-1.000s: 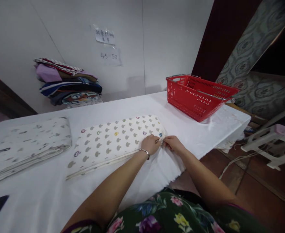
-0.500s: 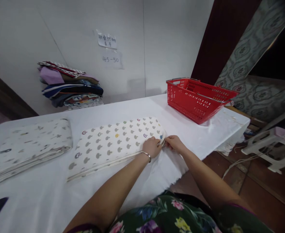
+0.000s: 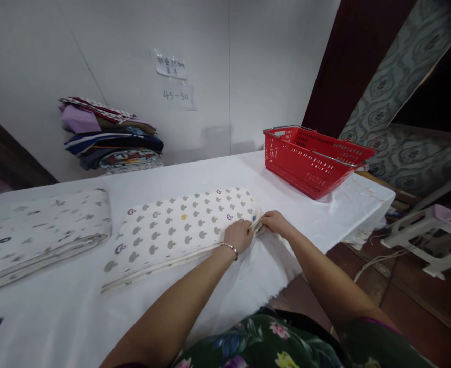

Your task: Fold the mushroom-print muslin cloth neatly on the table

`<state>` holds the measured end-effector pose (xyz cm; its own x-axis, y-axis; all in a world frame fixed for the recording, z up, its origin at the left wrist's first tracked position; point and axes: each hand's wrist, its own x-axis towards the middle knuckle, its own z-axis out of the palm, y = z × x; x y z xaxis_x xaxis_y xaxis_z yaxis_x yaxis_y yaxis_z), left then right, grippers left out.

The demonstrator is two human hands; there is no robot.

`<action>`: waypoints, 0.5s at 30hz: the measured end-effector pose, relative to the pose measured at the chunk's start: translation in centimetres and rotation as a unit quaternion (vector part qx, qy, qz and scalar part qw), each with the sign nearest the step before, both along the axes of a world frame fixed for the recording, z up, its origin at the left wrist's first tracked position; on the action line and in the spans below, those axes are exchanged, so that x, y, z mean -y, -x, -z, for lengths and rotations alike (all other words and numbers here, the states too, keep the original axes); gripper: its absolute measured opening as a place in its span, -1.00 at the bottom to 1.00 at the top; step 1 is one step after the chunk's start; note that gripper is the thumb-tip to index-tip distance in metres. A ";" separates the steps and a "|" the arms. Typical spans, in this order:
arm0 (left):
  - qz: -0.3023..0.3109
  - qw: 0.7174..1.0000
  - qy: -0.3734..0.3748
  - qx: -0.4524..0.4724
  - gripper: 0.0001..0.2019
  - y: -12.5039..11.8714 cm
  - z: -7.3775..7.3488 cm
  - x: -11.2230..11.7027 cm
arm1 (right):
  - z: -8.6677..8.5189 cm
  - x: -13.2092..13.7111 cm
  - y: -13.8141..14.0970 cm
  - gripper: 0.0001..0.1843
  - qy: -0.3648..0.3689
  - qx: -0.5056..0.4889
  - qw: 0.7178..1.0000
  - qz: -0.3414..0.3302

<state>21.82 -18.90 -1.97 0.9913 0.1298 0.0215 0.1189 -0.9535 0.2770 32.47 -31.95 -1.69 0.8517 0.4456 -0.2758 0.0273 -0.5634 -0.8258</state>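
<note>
A folded white cloth with grey mushroom-like prints [image 3: 179, 225] lies on the white-covered table [image 3: 68, 317] before me. At its near right corner my left hand [image 3: 239, 235], with a bracelet on the wrist, is closed on the layered edge. My right hand [image 3: 274, 223] pinches the same corner from the right, so the cloth is bunched between the two hands. The fingertips of both hands are partly hidden in the layers. To the left lies another folded white cloth with small scattered prints [image 3: 57, 220].
A red plastic basket [image 3: 306, 168] stands at the back right of the table. Against the wall at the back left is a stack of folded fabrics [image 3: 114, 138]. Paper notes [image 3: 177, 95] hang on the wall. A pale plastic stool [image 3: 436, 235] stands on the floor at right.
Both hands stay at the cloth's corner, and the right hand is slightly higher. The view has shifted a little; the cloths otherwise look the same.
</note>
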 end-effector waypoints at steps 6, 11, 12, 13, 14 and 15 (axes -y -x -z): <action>0.023 0.999 -0.019 0.019 -0.78 0.1 0.2 0.1 | -0.5 1.0 0.2 -0.87 -0.006 -0.053 0.999 -0.010; 0.022 0.999 -0.028 0.010 -0.78 0.1 -0.1 0.4 | -0.6 0.0 -0.5 -0.83 0.026 -0.036 0.999 -0.026; 0.020 0.999 -0.026 0.006 -0.77 0.1 -0.2 0.4 | -0.5 -0.4 -0.8 -0.83 0.035 -0.028 0.999 -0.025; 0.019 1.000 -0.025 0.002 -0.77 0.1 -0.2 0.4 | -0.4 -0.8 -1.1 -0.82 0.043 -0.021 0.999 -0.024; 0.019 1.000 -0.024 -0.001 -0.76 0.1 -0.2 0.4 | -0.3 -1.1 -1.4 -0.82 0.049 -0.014 0.998 -0.023; 0.022 0.999 -0.025 -0.001 -0.76 0.1 -0.3 0.4 | -0.2 -1.4 -1.8 -0.82 0.053 -0.008 0.998 -0.022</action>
